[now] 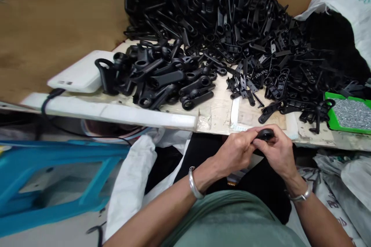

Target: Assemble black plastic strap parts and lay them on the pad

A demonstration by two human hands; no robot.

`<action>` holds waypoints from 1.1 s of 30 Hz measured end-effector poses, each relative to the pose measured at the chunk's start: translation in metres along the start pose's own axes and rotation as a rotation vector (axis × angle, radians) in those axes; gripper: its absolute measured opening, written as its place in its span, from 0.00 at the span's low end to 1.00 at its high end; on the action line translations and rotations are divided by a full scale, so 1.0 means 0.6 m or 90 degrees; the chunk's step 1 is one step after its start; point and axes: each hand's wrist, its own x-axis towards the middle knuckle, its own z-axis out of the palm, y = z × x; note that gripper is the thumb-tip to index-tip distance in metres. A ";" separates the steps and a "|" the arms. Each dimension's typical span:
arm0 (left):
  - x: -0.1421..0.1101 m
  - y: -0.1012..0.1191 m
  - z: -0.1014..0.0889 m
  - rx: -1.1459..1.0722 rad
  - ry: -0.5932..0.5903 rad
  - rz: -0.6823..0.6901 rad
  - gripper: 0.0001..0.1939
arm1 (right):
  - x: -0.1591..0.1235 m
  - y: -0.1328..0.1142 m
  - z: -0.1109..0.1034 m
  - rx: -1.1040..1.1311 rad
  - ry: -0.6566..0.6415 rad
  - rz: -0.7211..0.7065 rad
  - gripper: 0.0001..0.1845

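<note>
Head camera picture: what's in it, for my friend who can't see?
A person's left hand and right hand hold a black piece by a table. On it lie heaped black parts and a green tray of silvery bits.

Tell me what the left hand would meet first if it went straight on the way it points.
The left hand would likely meet the black part at its fingertips, then the right hand; depth is unclear.

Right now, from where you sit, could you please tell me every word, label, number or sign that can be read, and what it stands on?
None is legible.
White sack, upper right: green print, cut off, unreadable.
White sack, lower right: dark print, too blurred.
Narrow white strip, centre: blue-green marks, too small.
White flat box: dark marks, too blurred.
</note>
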 end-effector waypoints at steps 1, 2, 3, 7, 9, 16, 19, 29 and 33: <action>0.000 -0.005 0.003 0.009 0.004 -0.007 0.18 | 0.001 0.006 0.002 -0.001 0.005 -0.001 0.09; 0.000 -0.009 0.006 0.012 0.008 -0.014 0.19 | 0.004 0.012 0.003 -0.002 0.007 -0.002 0.08; 0.001 -0.011 0.007 0.006 0.008 -0.021 0.18 | 0.006 0.016 0.004 -0.005 0.007 -0.003 0.08; 0.004 -0.006 -0.001 -0.083 0.008 -0.096 0.13 | 0.015 0.016 -0.002 -0.013 -0.039 0.005 0.08; 0.002 0.001 -0.011 -0.154 -0.014 -0.135 0.10 | 0.015 0.012 -0.007 0.002 -0.091 0.015 0.12; -0.038 0.014 -0.055 -0.061 -0.097 -0.104 0.13 | 0.014 0.019 -0.011 -0.110 -0.227 -0.093 0.15; -0.045 0.007 -0.106 0.225 0.120 -0.066 0.14 | 0.043 0.027 -0.032 -0.296 -0.094 -0.218 0.12; 0.038 -0.081 -0.301 0.596 0.381 -0.248 0.21 | 0.133 0.009 -0.096 -0.858 -0.086 -0.287 0.09; 0.048 -0.091 -0.306 0.539 0.396 -0.201 0.20 | 0.137 0.003 -0.107 -0.685 0.021 -0.314 0.08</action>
